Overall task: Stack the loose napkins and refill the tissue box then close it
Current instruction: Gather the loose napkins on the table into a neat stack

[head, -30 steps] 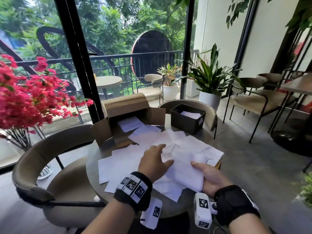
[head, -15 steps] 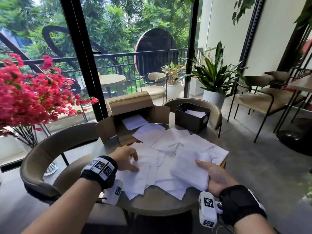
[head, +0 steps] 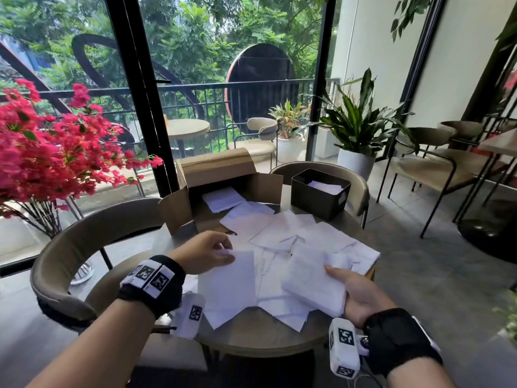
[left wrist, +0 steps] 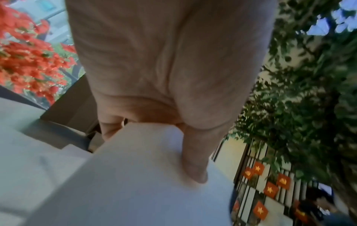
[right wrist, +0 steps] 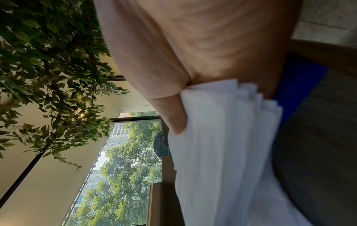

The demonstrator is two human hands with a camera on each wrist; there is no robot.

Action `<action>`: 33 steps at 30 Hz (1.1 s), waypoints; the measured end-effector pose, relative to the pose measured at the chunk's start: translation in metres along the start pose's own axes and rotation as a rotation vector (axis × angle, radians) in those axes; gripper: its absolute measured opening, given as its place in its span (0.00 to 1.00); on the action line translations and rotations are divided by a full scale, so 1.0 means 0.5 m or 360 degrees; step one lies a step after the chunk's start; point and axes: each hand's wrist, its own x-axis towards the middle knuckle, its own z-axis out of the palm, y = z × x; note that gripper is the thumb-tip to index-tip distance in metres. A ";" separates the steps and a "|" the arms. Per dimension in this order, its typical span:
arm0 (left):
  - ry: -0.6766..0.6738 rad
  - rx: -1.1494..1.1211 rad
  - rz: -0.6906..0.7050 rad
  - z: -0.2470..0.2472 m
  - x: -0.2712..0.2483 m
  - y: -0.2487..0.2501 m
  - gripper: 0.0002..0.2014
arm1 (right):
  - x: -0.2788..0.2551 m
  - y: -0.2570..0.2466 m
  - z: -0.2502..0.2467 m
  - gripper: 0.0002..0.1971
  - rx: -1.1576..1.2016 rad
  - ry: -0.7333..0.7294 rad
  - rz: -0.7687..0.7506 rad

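Observation:
Loose white napkins (head: 296, 233) lie scattered over the round table (head: 257, 336). My left hand (head: 221, 253) pinches one napkin (head: 229, 284) by its top edge and lifts it off the pile; in the left wrist view my thumb (left wrist: 193, 160) lies on top of the napkin (left wrist: 135, 175). My right hand (head: 355, 292) holds a stack of napkins (head: 313, 281) from below, thumb on its edge, and the right wrist view shows the layered stack (right wrist: 222, 137). The black tissue box (head: 319, 193) stands open at the far right of the table with napkins inside.
An open cardboard box (head: 221, 189) with a napkin in it lies at the table's back left. Curved chairs (head: 84, 242) ring the table. Red flowers (head: 47, 152) stand at the left, potted plants (head: 355, 127) behind. A glass wall closes the far side.
My left hand moved from the table's left edge toward the middle and lifted one napkin. The right hand keeps holding the stack.

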 end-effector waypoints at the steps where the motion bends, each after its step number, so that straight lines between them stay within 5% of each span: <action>1: 0.0061 -0.0049 0.0034 -0.004 -0.001 0.006 0.09 | 0.003 0.000 -0.003 0.16 0.0005 0.0007 0.0003; 6: 0.0328 -0.0543 -0.0163 -0.006 0.009 0.021 0.09 | 0.002 -0.001 -0.001 0.16 0.0025 -0.0006 0.0005; 11: 0.0210 -0.1634 -0.0362 0.012 0.002 0.039 0.08 | 0.004 0.005 0.002 0.17 0.0029 0.0028 0.0014; 16: 0.0076 -0.2111 -0.0322 0.047 0.004 0.075 0.11 | -0.006 0.006 0.014 0.14 0.0019 0.0071 -0.0104; 28: -0.0259 -0.2209 -0.0213 0.105 0.036 0.242 0.14 | -0.037 -0.004 0.034 0.24 0.0273 -0.0249 -0.0149; 33: 0.0057 -0.1570 -0.0277 0.131 0.048 0.300 0.15 | -0.041 -0.003 0.040 0.31 0.0390 -0.0441 -0.0197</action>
